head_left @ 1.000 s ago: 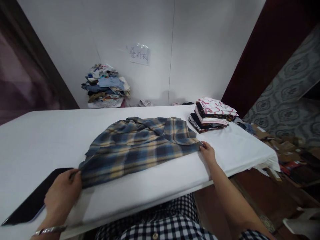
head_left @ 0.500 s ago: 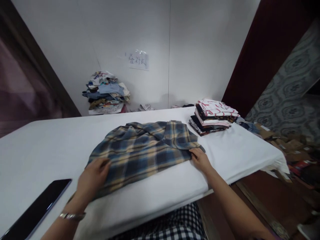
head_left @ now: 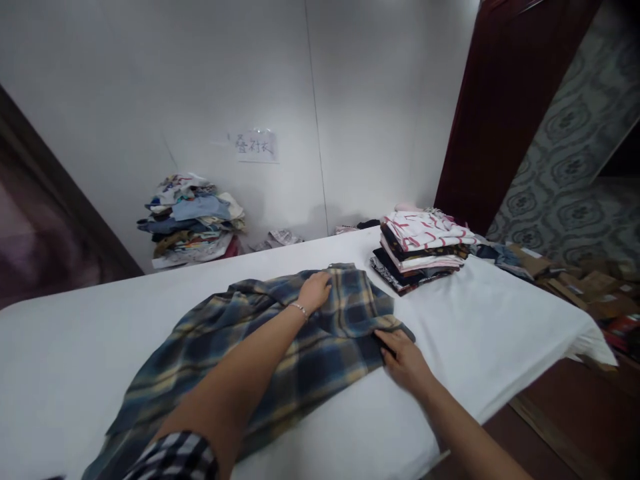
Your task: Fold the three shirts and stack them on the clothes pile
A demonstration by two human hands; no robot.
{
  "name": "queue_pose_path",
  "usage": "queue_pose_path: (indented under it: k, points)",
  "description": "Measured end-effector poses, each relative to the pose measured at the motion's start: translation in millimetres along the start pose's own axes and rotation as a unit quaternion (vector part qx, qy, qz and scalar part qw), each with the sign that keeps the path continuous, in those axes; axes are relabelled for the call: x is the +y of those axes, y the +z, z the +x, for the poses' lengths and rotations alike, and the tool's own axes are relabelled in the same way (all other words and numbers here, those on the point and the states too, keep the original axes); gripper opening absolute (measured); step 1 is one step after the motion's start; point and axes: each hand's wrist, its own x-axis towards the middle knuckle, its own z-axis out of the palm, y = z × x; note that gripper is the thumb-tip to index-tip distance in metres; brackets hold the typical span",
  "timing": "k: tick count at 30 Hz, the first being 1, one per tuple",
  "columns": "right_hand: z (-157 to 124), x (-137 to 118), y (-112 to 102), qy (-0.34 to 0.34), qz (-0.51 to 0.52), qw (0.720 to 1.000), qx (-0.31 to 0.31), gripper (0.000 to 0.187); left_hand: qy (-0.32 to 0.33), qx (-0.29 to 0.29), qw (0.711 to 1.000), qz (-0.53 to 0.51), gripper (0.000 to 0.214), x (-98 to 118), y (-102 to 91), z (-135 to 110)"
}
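A blue and yellow plaid shirt [head_left: 235,347] lies spread across the white table [head_left: 500,313]. My left hand [head_left: 314,292] reaches over the shirt to its far right part near the collar, fingers curled onto the cloth. My right hand [head_left: 403,360] rests at the shirt's near right corner, fingers stretched out flat against the edge of the fabric. My left forearm crosses above the middle of the shirt and hides part of it.
A stack of folded clothes [head_left: 423,248] stands on the table just right of the shirt. A loose heap of clothes [head_left: 190,220] sits by the wall beyond the table. Cardboard boxes [head_left: 590,293] lie on the floor at the right.
My left hand has moved from the shirt's near left edge across to its far right part. The right hand stayed at the near right corner. The view has shifted; the dark tablet is gone from sight.
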Motion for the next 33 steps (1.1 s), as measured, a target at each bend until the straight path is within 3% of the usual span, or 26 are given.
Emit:
queue_pose_path:
  k: [4, 7, 11, 14, 18, 23, 28, 33]
  points:
    - [0.1, -2.1, 0.5, -0.009, 0.0, 1.0, -0.01, 0.053, 0.144, -0.035, 0.988, 0.029, 0.057, 27.3, 19.9, 47.9]
    - [0.7, -3.8, 0.6, -0.011, -0.016, 1.0, -0.007, 0.047, 0.228, -0.071, 0.97, 0.051, 0.052, 44.5, 32.5, 73.6]
    - [2.6, -7.6, -3.3, -0.013, -0.025, 1.0, 0.003, 0.04, 0.245, -0.104, 0.959, 0.095, 0.029, 51.3, 38.4, 98.5]
    - [4.5, -10.2, -7.7, -0.011, -0.015, 1.0, -0.009, 0.042, 0.219, -0.096, 0.963, 0.124, 0.026, 44.2, 26.3, 106.9]
    - [5.4, -8.1, -9.0, 0.007, -0.001, 1.0, -0.018, 0.047, 0.226, -0.045, 0.954, 0.194, 0.027, 28.3, -12.0, 96.9]
    - [4.3, -2.0, -6.2, 0.029, -0.003, 0.999, -0.031, 0.047, 0.261, 0.021, 0.927, 0.27, 0.021, 14.0, -57.1, 52.1]
    - [5.2, -2.0, -5.0, 0.066, -0.032, 0.996, -0.053, 0.053, 0.238, -0.027, 0.945, 0.223, 0.036, 11.4, -64.8, 14.6]
    - [6.8, -4.1, -4.5, 0.063, -0.039, 0.996, -0.05, 0.051, 0.151, -0.043, 0.974, 0.162, 0.046, 28.1, -57.9, 14.9]
